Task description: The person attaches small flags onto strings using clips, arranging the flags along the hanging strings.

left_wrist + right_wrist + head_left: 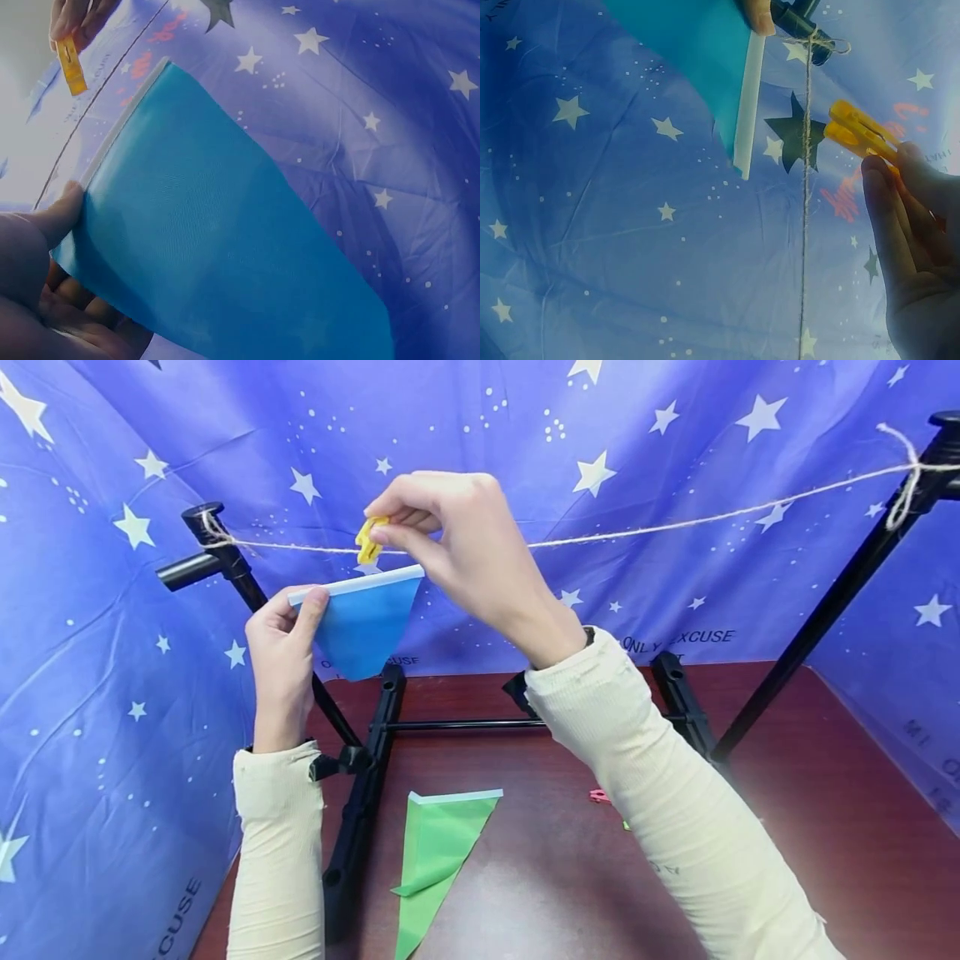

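Two hands work at a string line strung across a black frame: the right hand [465,547] pinches a yellow clothespin [368,541] between thumb and fingertips, holding it right at the twine [675,522], while the left hand [281,656] grips the left corner of a blue pennant [363,627] with its thumb pressed over the white top band. From the head view, the pennant hangs just below the twine, its white edge tilted up toward the right and its point hanging down, with the clothespin directly above that edge. Seen from the right wrist, the clothespin's prongs sit beside the twine and the white edge is close by but apart from them; whether the clothespin already bites the twine cannot be told. The twine runs between the left post [225,556] and the right post [862,568] of the frame, knotted at each. Below, on a dark red table [787,827], a green pennant [435,852] lies flat with one corner folded over, next to the frame's base bar. Behind it all hangs a blue backdrop [675,460] printed with white stars. Cream sleeves cover both forearms.
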`<state>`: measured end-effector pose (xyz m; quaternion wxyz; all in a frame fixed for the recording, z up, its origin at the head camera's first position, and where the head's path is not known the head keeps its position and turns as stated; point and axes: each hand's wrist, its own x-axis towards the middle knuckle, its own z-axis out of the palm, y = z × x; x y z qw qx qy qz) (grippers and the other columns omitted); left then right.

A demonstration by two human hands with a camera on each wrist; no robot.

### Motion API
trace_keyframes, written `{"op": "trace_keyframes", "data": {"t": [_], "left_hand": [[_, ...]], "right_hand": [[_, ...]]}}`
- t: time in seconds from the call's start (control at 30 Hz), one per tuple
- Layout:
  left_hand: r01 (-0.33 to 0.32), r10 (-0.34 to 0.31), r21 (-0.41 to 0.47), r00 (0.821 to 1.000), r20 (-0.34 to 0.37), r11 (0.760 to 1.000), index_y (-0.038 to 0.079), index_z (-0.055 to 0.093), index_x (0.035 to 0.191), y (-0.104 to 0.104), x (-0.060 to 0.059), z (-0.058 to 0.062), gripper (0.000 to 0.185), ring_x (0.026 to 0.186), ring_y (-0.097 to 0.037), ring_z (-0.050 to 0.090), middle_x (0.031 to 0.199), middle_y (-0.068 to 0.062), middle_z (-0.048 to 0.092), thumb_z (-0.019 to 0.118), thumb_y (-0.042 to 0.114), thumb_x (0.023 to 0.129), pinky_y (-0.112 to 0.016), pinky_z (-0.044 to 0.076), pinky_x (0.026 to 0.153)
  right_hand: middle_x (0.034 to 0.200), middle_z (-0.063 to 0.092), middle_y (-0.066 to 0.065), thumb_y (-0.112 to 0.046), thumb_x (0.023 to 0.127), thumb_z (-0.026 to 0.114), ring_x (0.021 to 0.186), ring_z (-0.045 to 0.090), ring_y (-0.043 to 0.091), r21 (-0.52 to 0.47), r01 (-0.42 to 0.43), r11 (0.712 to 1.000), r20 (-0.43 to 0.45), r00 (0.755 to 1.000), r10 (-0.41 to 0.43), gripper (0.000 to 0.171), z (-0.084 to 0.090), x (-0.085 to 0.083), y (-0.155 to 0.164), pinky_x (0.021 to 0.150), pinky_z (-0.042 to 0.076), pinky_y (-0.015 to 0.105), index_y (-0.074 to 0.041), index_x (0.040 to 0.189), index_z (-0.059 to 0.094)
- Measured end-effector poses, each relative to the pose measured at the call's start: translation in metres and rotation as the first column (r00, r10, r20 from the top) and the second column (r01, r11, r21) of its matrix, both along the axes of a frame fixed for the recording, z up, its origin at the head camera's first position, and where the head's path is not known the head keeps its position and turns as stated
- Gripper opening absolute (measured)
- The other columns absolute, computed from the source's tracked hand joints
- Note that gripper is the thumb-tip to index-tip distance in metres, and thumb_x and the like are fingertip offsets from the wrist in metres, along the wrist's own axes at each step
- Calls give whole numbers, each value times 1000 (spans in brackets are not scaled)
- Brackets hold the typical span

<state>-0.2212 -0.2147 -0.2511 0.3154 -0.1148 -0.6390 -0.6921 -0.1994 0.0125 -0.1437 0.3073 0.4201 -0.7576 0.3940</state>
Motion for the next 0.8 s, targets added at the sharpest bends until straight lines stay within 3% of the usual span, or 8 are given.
{"op": "trace_keyframes", "data": {"t": [0.17, 0.3, 0.6, 0.8], "left_hand": [[-16, 15, -41, 1000, -12, 999, 4, 75, 99, 1, 0, 3, 18, 89, -18, 64, 91, -3, 72, 70, 21, 94, -30, 46, 83], [-33, 32, -57, 999, -20, 998, 6, 73, 101, 4, 0, 6, 17, 88, -18, 63, 94, -4, 70, 67, 22, 96, -30, 46, 80], [-46, 45, -58, 999, -25, 997, 6, 74, 102, 3, -1, 9, 17, 86, -17, 66, 97, -4, 72, 68, 21, 95, -26, 50, 78], [-39, 37, -23, 997, -72, 999, 4, 75, 100, 1, -3, 11, 13, 84, -16, 67, 95, -4, 73, 70, 15, 93, -25, 50, 77]], "right_hand": [[96, 75, 6, -11, 93, 69, 85, 68, 7, 14, 0, 1000, -31, 1000, 1, 14, 0, -6, -3, 80, 51, 14, 0, 101, 75], [96, 75, 5, -11, 93, 69, 85, 68, 7, 25, 24, 999, -1, 1000, -24, 14, 1, -9, -5, 80, 50, 13, -1, 101, 75], [96, 75, 4, -11, 94, 68, 87, 67, 6, 52, 31, 998, 55, 998, -34, 14, 0, -14, -12, 82, 49, 13, -3, 102, 75], [98, 74, 3, -11, 94, 68, 88, 67, 7, 80, 25, 997, 82, 996, -32, 14, -1, -17, -16, 83, 49, 14, -4, 103, 75]]}}
